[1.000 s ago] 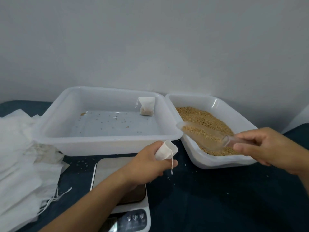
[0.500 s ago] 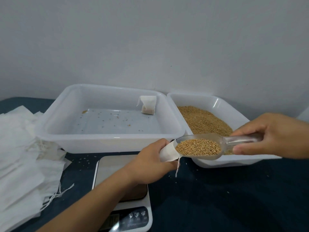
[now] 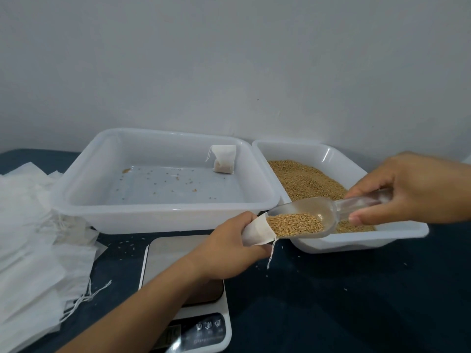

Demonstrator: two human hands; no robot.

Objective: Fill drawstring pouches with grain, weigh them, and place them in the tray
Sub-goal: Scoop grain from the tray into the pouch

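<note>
Now filling: left hand point(image 3: 229, 247) is gripping the pouch point(image 3: 257, 231) open over the scale point(image 3: 178, 253); right hand point(image 3: 413, 189) is pinching the scoop point(image 3: 318, 217), its lip inside the mouth. Next probably needs tilting gently.

Your dark blue table point(image 3: 356, 301) carries two white trays point(image 3: 163, 217) point(image 3: 356, 244), a scale point(image 3: 178, 253), stacked white pouches point(image 3: 38, 250) and scattered grains point(image 3: 127, 243).

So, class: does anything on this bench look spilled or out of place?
Yes. Loose grains lie scattered on the dark cloth by the scale, and more on the floor of the left tray, outside its one pouch. The grain belongs in the right tray or in pouches.
</note>
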